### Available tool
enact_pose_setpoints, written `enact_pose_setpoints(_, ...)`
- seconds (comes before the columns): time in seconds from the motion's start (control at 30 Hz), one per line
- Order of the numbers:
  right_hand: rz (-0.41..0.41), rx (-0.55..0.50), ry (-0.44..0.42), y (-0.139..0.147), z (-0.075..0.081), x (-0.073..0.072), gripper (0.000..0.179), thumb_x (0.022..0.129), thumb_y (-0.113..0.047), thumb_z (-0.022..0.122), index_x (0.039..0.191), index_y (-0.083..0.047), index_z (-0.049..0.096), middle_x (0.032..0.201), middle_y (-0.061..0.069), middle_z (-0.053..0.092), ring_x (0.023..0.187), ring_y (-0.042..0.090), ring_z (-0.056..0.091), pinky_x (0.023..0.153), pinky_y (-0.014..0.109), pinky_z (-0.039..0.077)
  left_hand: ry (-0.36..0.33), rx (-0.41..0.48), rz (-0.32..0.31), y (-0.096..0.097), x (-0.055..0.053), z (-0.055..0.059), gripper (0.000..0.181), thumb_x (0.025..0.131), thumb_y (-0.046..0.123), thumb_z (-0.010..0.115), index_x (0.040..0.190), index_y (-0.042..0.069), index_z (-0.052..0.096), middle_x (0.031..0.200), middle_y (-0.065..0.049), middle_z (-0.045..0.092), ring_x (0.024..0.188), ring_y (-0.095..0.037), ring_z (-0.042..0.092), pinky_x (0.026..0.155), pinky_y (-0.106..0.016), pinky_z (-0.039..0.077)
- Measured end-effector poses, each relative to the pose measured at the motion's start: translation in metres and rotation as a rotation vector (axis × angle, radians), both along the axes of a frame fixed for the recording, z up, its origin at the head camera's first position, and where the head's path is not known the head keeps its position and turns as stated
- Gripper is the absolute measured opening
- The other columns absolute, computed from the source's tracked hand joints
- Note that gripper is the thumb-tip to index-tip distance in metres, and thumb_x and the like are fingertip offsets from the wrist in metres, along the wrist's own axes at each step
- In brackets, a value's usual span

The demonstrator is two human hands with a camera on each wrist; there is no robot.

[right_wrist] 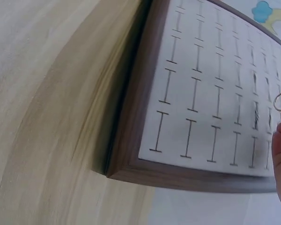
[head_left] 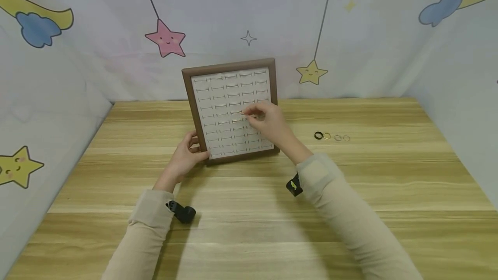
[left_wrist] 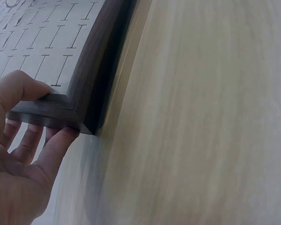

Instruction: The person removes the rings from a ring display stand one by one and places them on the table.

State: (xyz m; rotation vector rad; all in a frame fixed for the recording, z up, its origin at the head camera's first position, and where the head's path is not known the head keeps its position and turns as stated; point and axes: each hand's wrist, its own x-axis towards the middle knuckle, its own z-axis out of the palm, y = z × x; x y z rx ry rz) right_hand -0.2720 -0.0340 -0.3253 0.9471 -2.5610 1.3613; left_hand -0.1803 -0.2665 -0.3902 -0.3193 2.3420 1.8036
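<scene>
A ring display board with a brown frame (head_left: 228, 67) stands tilted on the table, its pale panel (head_left: 216, 144) lined with rows of short slits. At its lower left corner, my left hand (head_left: 183, 155) grips the frame, thumb on the front and fingers behind, as the left wrist view also shows. My right hand (head_left: 269, 121) is at the middle of the panel and pinches a thin gold ring (right_wrist: 275, 102) between thumb and fingertips. In the right wrist view that hand is partly cut off at the right edge.
On the wooden table (head_left: 389, 176), right of the board, lie a black ring (head_left: 318, 139), a gold ring (head_left: 327, 138) and two silver rings in a short row. A printed curtain (head_left: 218, 12) hangs close behind the board.
</scene>
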Motion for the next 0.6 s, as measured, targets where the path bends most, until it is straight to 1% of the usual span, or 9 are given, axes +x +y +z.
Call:
enact_pose_setpoints(0.07, -0.03, -0.062, -0.041, 0.007, 0.003, -0.002, 0.012, 0.087, -0.001, 0.063, 0.097, 0.003, 0.068, 0.1, 0.017, 0.068, 0.094, 0.027, 0.063, 0.086, 0.034, 0.053, 0.001, -0.001, -0.001, 0.0, 0.0, 0.0, 0.077, 0.089, 0.002, 0.061, 0.152, 0.006, 0.015, 0.149, -0.022, 0.033, 0.135, -0.041, 0.039, 0.105, -0.046, 0.042)
enact_pose_setpoints(0.17, -0.088, -0.128, -0.114, 0.018, 0.008, -0.006, 0.014, 0.089, -0.003, 0.061, 0.1, 0.002, 0.067, 0.103, 0.017, 0.066, 0.093, 0.023, 0.06, 0.085, 0.032, 0.05, 0.0, -0.006, -0.001, 0.0, 0.0, 0.0, 0.077, 0.089, 0.003, 0.061, 0.152, 0.007, 0.015, 0.149, -0.022, 0.033, 0.135, -0.041, 0.038, 0.106, -0.047, 0.041)
enact_pose_setpoints(0.27, -0.147, -0.194, -0.183, 0.031, 0.014, -0.011, 0.016, 0.09, -0.005, 0.06, 0.104, 0.002, 0.066, 0.104, 0.015, 0.065, 0.091, 0.016, 0.057, 0.082, 0.026, 0.049, 0.002, -0.011, 0.001, 0.0, 0.0, -0.001, 0.076, 0.089, 0.003, 0.061, 0.151, 0.007, 0.017, 0.149, -0.022, 0.034, 0.135, -0.041, 0.039, 0.105, -0.047, 0.042)
enact_pose_setpoints(0.37, -0.199, -0.25, -0.209, 0.047, 0.019, -0.017, 0.02, 0.091, -0.008, 0.061, 0.107, 0.003, 0.064, 0.101, 0.01, 0.063, 0.088, 0.009, 0.055, 0.081, 0.018, 0.047, 0.002, -0.01, 0.006, 0.001, 0.001, 0.0, 0.075, 0.089, 0.002, 0.061, 0.151, 0.007, 0.018, 0.148, -0.022, 0.035, 0.134, -0.04, 0.04, 0.104, -0.045, 0.042)
enact_pose_setpoints(0.47, -0.255, -0.255, -0.22, 0.065, 0.021, -0.022, 0.023, 0.092, -0.014, 0.061, 0.109, 0.002, 0.063, 0.098, -0.001, 0.059, 0.087, 0.003, 0.054, 0.08, 0.014, 0.045, 0.0, -0.012, 0.01, 0.001, 0.001, 0.0, 0.075, 0.089, 0.001, 0.061, 0.151, 0.007, 0.018, 0.148, -0.022, 0.035, 0.134, -0.04, 0.041, 0.105, -0.045, 0.042)
enact_pose_setpoints(0.6, -0.342, -0.24, -0.232, 0.091, 0.016, -0.028, 0.026, 0.093, -0.02, 0.061, 0.11, 0.0, 0.063, 0.094, -0.012, 0.057, 0.087, -0.002, 0.054, 0.079, 0.013, 0.045, 0.001, -0.016, 0.01, 0.002, 0.0, 0.0, 0.075, 0.089, 0.001, 0.06, 0.151, 0.006, 0.018, 0.148, -0.022, 0.035, 0.134, -0.04, 0.04, 0.106, -0.046, 0.041)
